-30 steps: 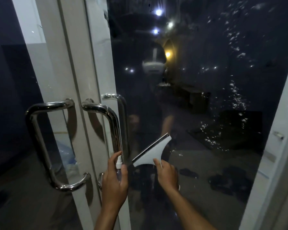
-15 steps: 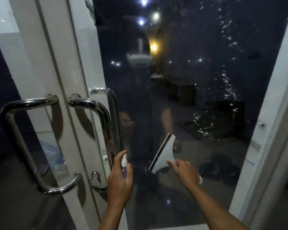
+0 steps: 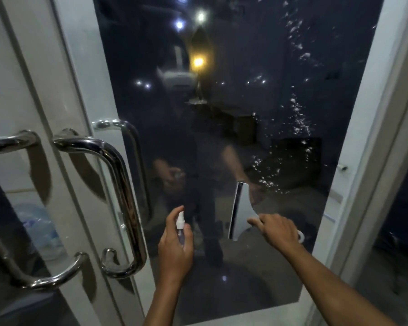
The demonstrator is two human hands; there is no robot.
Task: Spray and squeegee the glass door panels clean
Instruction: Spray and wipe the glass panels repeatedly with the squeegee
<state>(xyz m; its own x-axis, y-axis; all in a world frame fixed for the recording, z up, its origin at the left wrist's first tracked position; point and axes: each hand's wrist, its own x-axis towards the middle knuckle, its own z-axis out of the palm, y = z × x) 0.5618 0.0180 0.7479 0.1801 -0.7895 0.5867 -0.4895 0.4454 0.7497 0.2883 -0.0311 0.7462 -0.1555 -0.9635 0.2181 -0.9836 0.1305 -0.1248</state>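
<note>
The glass door panel (image 3: 222, 137) fills the view ahead of both hands, dark and reflective, with white foam spots (image 3: 299, 128) scattered above and to the right of the right hand. Its pale frame (image 3: 85, 90) runs down just left of the left hand, and a second frame edge (image 3: 372, 137) stands right of the right hand. Two curved metal door handles (image 3: 118, 184) sit left of the left hand, the nearer one just beside it. The squeegee (image 3: 242, 210) stands upright against the glass, its blade edge to the left, directly left of the right hand (image 3: 278, 231), which grips its handle with curled fingers. The spray bottle (image 3: 180, 224), small and clear with a white nozzle, is held in the left hand (image 3: 174, 250), fingers wrapped round it, nozzle pointing up near the glass, well left of the squeegee.
</note>
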